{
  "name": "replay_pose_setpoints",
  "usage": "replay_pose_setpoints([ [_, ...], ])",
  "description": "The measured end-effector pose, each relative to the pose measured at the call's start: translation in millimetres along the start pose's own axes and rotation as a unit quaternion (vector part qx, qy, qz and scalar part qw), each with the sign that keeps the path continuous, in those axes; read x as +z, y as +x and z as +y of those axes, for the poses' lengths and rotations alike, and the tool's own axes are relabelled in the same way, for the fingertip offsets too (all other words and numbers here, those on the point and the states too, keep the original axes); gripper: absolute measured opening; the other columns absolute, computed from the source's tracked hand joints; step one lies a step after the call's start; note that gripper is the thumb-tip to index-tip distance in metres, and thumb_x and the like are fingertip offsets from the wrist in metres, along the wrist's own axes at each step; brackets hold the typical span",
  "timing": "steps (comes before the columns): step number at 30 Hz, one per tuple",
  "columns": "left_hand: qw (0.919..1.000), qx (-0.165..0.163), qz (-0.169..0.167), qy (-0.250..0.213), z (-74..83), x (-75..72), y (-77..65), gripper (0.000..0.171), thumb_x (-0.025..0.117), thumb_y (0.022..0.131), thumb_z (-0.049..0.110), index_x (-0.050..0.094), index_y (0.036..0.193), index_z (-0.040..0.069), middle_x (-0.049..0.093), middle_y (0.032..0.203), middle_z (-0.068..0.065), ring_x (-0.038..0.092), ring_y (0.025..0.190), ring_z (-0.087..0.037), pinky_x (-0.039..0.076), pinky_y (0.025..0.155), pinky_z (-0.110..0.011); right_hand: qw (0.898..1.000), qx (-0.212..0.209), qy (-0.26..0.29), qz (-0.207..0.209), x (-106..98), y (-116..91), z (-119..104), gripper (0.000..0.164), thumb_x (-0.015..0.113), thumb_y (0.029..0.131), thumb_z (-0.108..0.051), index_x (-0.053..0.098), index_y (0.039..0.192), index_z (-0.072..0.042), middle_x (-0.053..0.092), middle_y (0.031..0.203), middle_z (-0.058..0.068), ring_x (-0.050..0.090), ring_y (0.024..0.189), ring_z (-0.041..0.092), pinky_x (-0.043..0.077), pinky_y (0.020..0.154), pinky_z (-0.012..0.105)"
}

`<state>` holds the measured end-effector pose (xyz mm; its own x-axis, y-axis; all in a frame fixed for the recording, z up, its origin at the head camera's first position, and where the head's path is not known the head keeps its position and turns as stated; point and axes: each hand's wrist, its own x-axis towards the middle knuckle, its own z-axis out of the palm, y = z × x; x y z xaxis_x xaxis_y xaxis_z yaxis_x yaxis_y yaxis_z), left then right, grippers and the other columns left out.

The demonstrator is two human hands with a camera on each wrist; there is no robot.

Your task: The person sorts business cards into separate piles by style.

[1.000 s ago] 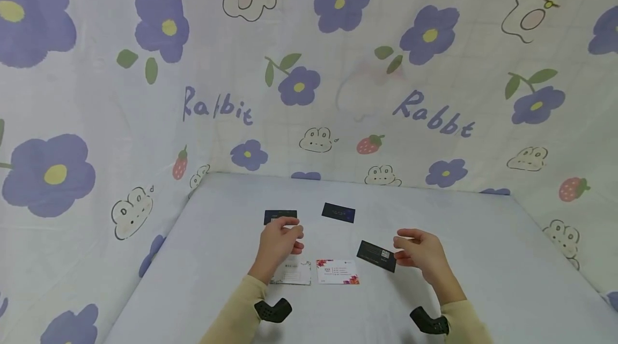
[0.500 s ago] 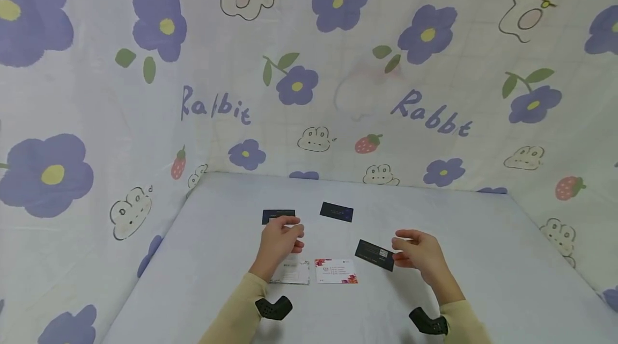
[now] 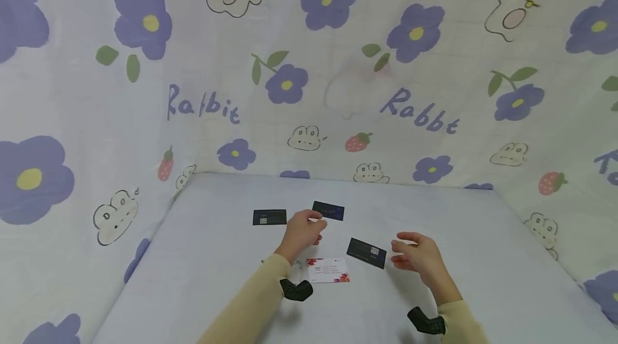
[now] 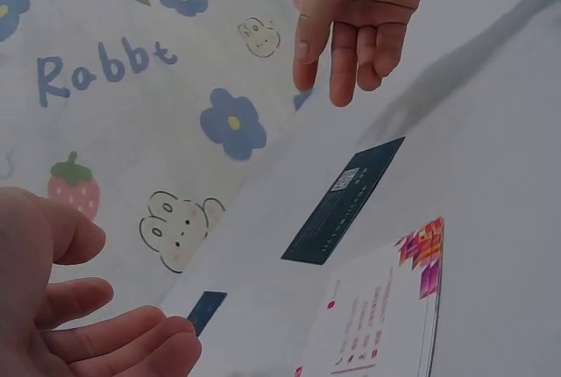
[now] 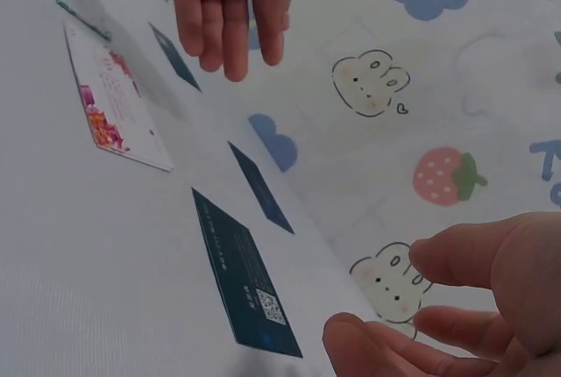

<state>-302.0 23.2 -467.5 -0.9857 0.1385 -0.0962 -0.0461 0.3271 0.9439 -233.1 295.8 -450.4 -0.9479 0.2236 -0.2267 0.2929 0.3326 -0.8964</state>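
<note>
My left hand (image 3: 302,233) hovers over the table with loosely bent fingers and holds nothing. Just past its fingertips, in the head view, lies a black business card (image 3: 329,210); another black card (image 3: 269,217) is to its left. My right hand (image 3: 419,258) hangs in the air with parted fingers, beside a third black card (image 3: 366,253) bearing a QR code. A white card with red floral corners (image 3: 333,271) rests nearer the body. Left of that, a pale card with leafy edges (image 5: 81,0) is mostly hidden by the left wrist in the head view.
The white table (image 3: 217,301) ends at a cloth wall (image 3: 338,81) printed with purple flowers, rabbits and strawberries. Black wrist mounts (image 3: 296,290) sit at both cuffs.
My left hand has moved right, from in front of the left black card toward the middle one. The right hand stays nearly in place. The head view has turned slightly right.
</note>
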Motion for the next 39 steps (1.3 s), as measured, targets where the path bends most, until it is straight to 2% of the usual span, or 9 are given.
replay_pose_setpoints([
  [6,0.9992,0.016,-0.013,0.033,-1.0,32.0,10.7,0.034,0.066,0.094,0.027,0.067,0.121,0.007,0.074,0.103,-0.012,0.067,0.074,-0.014,0.055,0.070,-0.029,1.000,0.014,0.017,-0.009,3,3,8,0.056,0.064,0.100,-0.019,0.043,0.145,0.007,0.063,0.127,0.032,0.074,0.076,0.017,0.063,0.069,0.029],
  [12,0.9971,-0.001,-0.017,0.073,-2.4,55.4,14.4,0.036,0.068,0.094,0.032,0.067,0.122,0.009,0.070,0.110,-0.008,0.066,0.073,-0.013,0.055,0.077,-0.033,0.999,0.016,0.050,-0.013,11,1,13,0.057,0.062,0.101,-0.018,0.040,0.147,0.007,0.057,0.133,0.035,0.075,0.078,0.018,0.063,0.070,0.029],
  [18,0.9968,-0.018,-0.007,0.078,6.4,60.4,9.5,0.038,0.067,0.094,0.032,0.067,0.123,0.008,0.068,0.116,-0.011,0.065,0.078,-0.014,0.056,0.086,-0.037,0.993,0.025,0.116,-0.028,12,-1,14,0.060,0.060,0.102,-0.017,0.034,0.149,0.008,0.052,0.140,0.037,0.075,0.077,0.014,0.062,0.071,0.026],
  [22,0.9963,-0.023,-0.007,0.083,12.2,61.3,6.3,0.039,0.066,0.095,0.034,0.067,0.124,0.007,0.067,0.121,-0.012,0.065,0.082,-0.015,0.055,0.092,-0.040,0.988,0.024,0.149,-0.038,10,-3,13,0.059,0.058,0.102,-0.015,0.032,0.149,0.009,0.062,0.128,0.030,0.075,0.077,0.015,0.063,0.072,0.027],
  [27,0.9962,-0.031,-0.012,0.081,11.2,67.0,7.1,0.039,0.067,0.094,0.034,0.067,0.123,0.008,0.067,0.115,-0.011,0.065,0.078,-0.014,0.055,0.081,-0.032,0.983,0.023,0.177,-0.049,11,-1,15,0.059,0.058,0.103,-0.016,0.031,0.148,0.010,0.067,0.114,0.019,0.075,0.079,0.017,0.063,0.072,0.029],
  [33,0.9976,-0.016,-0.018,0.065,7.9,73.8,9.1,0.037,0.068,0.093,0.032,0.068,0.120,0.006,0.067,0.113,-0.012,0.064,0.075,-0.013,0.053,0.068,-0.023,0.982,0.030,0.183,-0.040,13,1,20,0.056,0.056,0.104,-0.017,0.032,0.147,0.010,0.060,0.123,0.027,0.075,0.081,0.018,0.063,0.072,0.029],
  [36,0.9985,-0.027,-0.025,0.041,6.9,75.3,8.8,0.037,0.068,0.094,0.031,0.068,0.121,0.005,0.069,0.106,-0.010,0.064,0.076,-0.013,0.055,0.068,-0.023,0.981,0.040,0.186,-0.035,12,1,23,0.056,0.054,0.105,-0.018,0.031,0.148,0.009,0.057,0.128,0.030,0.074,0.082,0.018,0.063,0.073,0.029],
  [39,0.9985,-0.044,-0.034,-0.003,7.6,75.0,8.1,0.036,0.068,0.095,0.028,0.067,0.120,0.002,0.069,0.096,-0.009,0.063,0.077,-0.013,0.060,0.070,-0.025,0.978,0.050,0.202,-0.035,9,3,27,0.055,0.052,0.106,-0.018,0.030,0.148,0.009,0.060,0.122,0.026,0.074,0.081,0.018,0.064,0.073,0.030],
])
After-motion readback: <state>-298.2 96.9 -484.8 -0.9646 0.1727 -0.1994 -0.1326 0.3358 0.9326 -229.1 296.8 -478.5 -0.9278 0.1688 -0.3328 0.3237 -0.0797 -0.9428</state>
